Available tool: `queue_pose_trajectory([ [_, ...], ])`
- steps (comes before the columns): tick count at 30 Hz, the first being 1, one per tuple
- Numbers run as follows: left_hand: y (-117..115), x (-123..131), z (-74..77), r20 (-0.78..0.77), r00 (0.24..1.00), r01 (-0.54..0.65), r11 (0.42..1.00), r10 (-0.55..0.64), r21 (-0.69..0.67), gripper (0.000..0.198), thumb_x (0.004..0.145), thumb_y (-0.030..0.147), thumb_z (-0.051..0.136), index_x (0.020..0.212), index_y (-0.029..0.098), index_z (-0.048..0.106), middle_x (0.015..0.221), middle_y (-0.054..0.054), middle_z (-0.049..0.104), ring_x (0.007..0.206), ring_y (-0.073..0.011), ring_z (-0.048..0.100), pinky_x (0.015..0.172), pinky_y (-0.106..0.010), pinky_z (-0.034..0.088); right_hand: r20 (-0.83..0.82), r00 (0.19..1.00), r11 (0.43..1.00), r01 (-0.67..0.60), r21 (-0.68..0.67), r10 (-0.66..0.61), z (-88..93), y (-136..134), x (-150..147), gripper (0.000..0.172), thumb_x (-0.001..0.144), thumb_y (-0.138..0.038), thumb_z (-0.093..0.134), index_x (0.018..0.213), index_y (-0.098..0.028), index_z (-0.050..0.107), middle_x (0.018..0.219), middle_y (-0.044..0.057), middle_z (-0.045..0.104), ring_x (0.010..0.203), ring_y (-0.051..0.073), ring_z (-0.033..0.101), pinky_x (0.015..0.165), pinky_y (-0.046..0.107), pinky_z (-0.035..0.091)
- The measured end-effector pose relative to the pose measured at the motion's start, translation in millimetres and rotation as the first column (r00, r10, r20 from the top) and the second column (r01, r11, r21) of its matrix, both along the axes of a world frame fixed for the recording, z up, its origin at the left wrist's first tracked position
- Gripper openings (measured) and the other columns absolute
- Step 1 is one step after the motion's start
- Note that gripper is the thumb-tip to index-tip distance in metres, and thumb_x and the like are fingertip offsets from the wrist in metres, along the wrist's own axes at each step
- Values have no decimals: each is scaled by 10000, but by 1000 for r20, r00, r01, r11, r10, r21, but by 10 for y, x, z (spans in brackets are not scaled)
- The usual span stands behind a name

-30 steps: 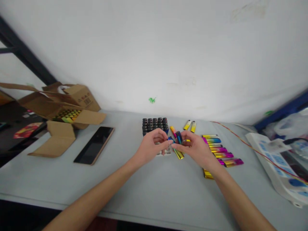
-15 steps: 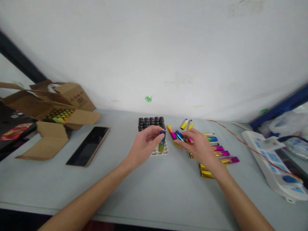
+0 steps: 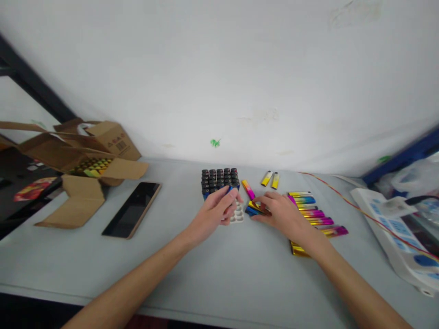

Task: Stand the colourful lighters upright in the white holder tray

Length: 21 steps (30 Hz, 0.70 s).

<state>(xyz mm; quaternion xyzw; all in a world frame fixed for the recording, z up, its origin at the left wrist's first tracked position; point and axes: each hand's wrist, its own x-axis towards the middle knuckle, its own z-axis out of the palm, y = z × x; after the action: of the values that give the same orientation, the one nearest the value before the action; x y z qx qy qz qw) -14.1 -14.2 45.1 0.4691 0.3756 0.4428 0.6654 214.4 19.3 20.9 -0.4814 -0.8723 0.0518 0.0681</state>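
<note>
My left hand (image 3: 217,205) is closed over the near part of a white tray (image 3: 237,215) with round holes. A lighter is pinched in it, mostly hidden behind the fingers; only a bit of blue and black shows. Behind it, several upright lighters (image 3: 219,179) with black tops stand in rows in the tray. To the right, my right hand (image 3: 279,211) has its thumb and fingers closed at a blue and yellow lighter (image 3: 253,209), low over the table. Just beyond those fingertips lies an orange and pink lighter (image 3: 247,188).
More lighters (image 3: 317,214) lie in a column right of my right hand, with two yellow ones (image 3: 270,179) farther back. A power strip (image 3: 391,237) and a thin wire (image 3: 329,186) are at the right. At left are a phone (image 3: 132,210) and an open cardboard box (image 3: 113,141) holding lighters.
My left hand has turned, so the lighter that stood plainly in its fingers is now mostly hidden. The right fingertips have lowered onto the lighters. The view has shifted slightly.
</note>
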Motion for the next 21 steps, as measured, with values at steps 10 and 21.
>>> queue_pose_trajectory([
  [10,21,-34,-76,-214,963,-137,982,163,131,561,869,649,656,633,200,414,558,75,336,484,-59,265,451,-221,207,-373,928,967,95,237,0,4,14,156,390,1054,-510,522,1106,-171,707,765,34,651,664,195,595,696,328,434],
  [21,71,-47,-127,-287,929,-214,971,236,105,401,858,490,627,659,211,417,551,85,326,441,-52,235,408,-193,200,-422,906,957,138,256,-17,-57,-66,194,398,1060,-533,494,1015,-206,716,705,18,637,625,186,581,681,319,441],
])
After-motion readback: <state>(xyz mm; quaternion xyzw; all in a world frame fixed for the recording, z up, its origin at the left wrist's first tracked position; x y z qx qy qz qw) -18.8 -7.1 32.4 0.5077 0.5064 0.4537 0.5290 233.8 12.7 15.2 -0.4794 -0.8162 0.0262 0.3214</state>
